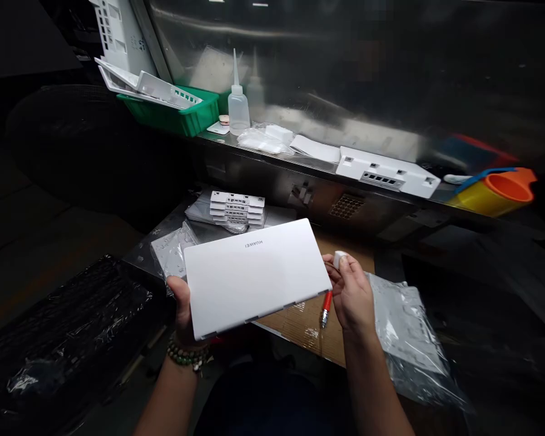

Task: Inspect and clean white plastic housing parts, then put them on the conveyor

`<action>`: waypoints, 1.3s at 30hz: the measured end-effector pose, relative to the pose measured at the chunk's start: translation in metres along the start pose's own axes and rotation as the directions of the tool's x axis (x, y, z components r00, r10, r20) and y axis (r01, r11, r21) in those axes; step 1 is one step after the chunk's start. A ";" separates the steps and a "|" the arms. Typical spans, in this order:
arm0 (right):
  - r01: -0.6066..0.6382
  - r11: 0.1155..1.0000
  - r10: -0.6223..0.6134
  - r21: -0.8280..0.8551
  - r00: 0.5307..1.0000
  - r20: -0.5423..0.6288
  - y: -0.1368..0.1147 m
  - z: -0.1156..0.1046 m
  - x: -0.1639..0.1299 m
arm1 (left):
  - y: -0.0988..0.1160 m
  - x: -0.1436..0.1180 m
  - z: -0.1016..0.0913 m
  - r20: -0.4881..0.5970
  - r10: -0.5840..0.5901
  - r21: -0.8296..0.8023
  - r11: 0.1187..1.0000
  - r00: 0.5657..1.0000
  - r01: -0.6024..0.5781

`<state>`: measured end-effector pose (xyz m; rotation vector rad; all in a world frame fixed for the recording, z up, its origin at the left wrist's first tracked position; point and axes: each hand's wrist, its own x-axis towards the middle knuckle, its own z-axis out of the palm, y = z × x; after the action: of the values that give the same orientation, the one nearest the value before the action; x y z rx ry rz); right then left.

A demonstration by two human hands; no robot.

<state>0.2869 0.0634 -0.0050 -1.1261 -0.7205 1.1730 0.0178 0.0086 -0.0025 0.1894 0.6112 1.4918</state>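
I hold a flat white plastic cover (254, 274) marked HUAWEI in front of me, tilted slightly. My left hand (181, 309) grips its lower left corner, with a bead bracelet on that wrist. My right hand (352, 293) is at the cover's right edge and pinches a small white pad (340, 259) between thumb and fingers. A red pen-like tool (326, 307) pokes out under the right hand, lying on the cardboard-covered bench (309, 327).
A stack of white housings (236, 209) stands behind the cover. Bagged parts (404, 333) lie at right, black wrapped material (63, 333) at left. On the steel shelf: green bin (181, 115), squeeze bottle (237, 103), white housing (386, 171), orange and yellow cups (499, 191).
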 end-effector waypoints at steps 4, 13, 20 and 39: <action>-0.096 0.995 0.095 -0.009 0.995 -0.002 0.003 0.006 -0.007 | -0.004 0.000 0.000 0.037 -0.110 0.057 0.993 0.993 0.108; 0.071 0.987 -0.072 -0.142 0.997 -0.007 0.016 -0.013 -0.010 | 0.003 0.009 0.008 -0.126 -0.094 0.351 0.927 0.987 0.134; 0.271 0.932 -0.284 -0.239 0.959 -0.022 0.000 -0.030 -0.007 | 0.009 0.011 0.002 0.107 0.212 0.721 0.656 0.971 -0.222; -0.135 0.980 0.108 0.143 0.977 0.183 -0.011 -0.018 -0.021 | 0.014 0.018 0.012 0.583 -0.009 0.774 0.308 0.812 -0.553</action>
<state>0.3005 0.0377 0.0020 -0.9558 -0.6874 1.4202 0.0107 0.0305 0.0101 1.6609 0.9893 1.1464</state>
